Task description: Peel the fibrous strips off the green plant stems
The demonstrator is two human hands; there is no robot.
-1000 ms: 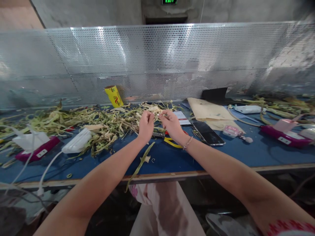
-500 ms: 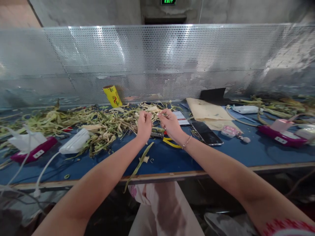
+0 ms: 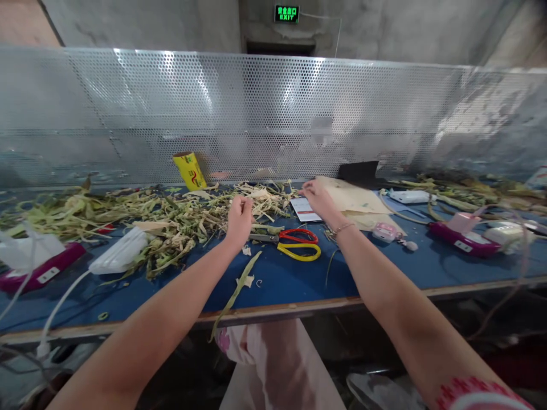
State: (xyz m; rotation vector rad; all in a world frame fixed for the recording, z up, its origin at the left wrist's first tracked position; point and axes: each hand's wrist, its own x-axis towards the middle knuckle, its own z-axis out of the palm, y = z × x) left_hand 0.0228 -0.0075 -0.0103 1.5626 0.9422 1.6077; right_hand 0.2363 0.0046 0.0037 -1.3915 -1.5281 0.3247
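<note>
My left hand (image 3: 240, 217) is closed in a pinch in front of the heap of dried plant strips and stalks (image 3: 183, 216); whatever is between its fingers is too small to make out. To its right, my right hand (image 3: 318, 197) is held over a white printed card (image 3: 305, 209), fingers loosely apart, with nothing visible in them. Scissors with one red and one yellow handle (image 3: 301, 245) lie between my forearms, blades pointing left. A long green leaf strip (image 3: 236, 293) hangs over the table's front edge, beside a small pale scrap (image 3: 245, 281).
A yellow tube (image 3: 190, 171) leans at the back by the perforated metal screen (image 3: 273, 114). Brown paper (image 3: 354, 196), a pink case (image 3: 384, 232) and a magenta power strip (image 3: 464, 242) lie right. On the left are a white power bank (image 3: 118, 251) and another magenta strip (image 3: 55, 270).
My right hand has moved away from my left, rightward over the card, and its forearm now covers the phone. The scissors show more fully. The view has shifted slightly.
</note>
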